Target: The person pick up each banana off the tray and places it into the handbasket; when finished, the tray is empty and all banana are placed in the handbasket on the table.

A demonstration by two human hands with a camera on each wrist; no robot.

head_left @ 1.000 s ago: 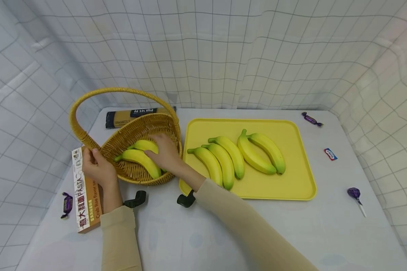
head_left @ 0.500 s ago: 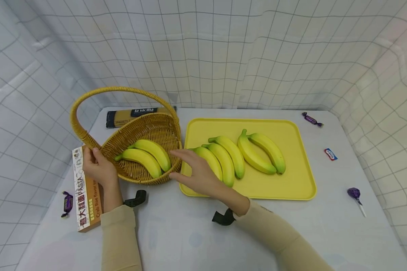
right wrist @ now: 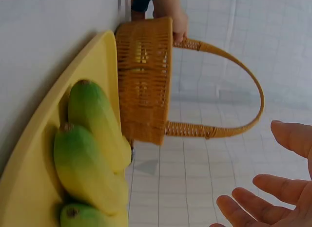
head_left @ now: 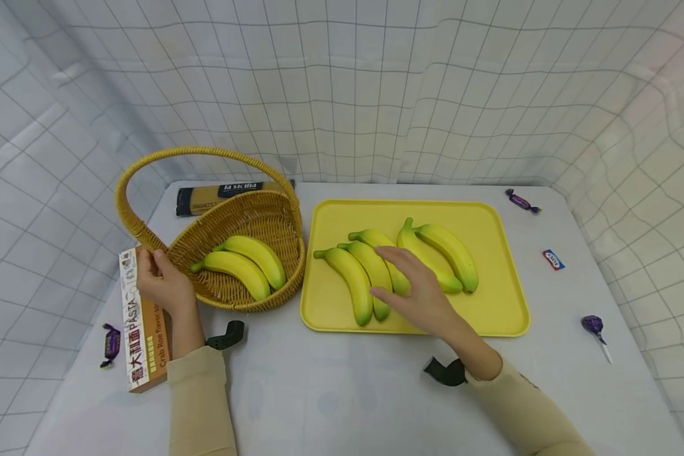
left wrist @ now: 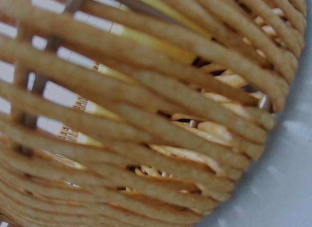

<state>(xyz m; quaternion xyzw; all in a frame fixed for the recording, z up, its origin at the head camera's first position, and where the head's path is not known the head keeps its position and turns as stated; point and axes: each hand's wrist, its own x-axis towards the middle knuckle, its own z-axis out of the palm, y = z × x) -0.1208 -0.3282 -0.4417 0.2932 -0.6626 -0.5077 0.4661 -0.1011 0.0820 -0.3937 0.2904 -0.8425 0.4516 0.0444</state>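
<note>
Nearest the camera, on the desk [head_left: 342,392], two beige sleeves are being seen, each with a black strap at the wrist. At the left edge, a pasta box [head_left: 142,320] is lying lengthwise, with a purple candy [head_left: 111,342] just beside it. Next to the box, the basket [head_left: 245,221] is being gripped at its rim by the left hand [head_left: 162,282], with the fingers curled round the base of the handle; two bananas [head_left: 245,263] are lying inside it. Over the tray [head_left: 490,316], the right hand [head_left: 418,291] is being held open, fingers spread and relaxed, nothing being clasped; it is hovering above the middle of five bananas [head_left: 370,272] lying side by side, and whether they are being touched cannot be told. On the right side of the desk, a lollipop [head_left: 595,329] is lying well apart from the tray, with a small sweet [head_left: 553,258] farther back and another purple candy [head_left: 521,201] at the far corner. Behind the basket, a dark packet [head_left: 228,192] is lying against the checked backdrop.
</note>
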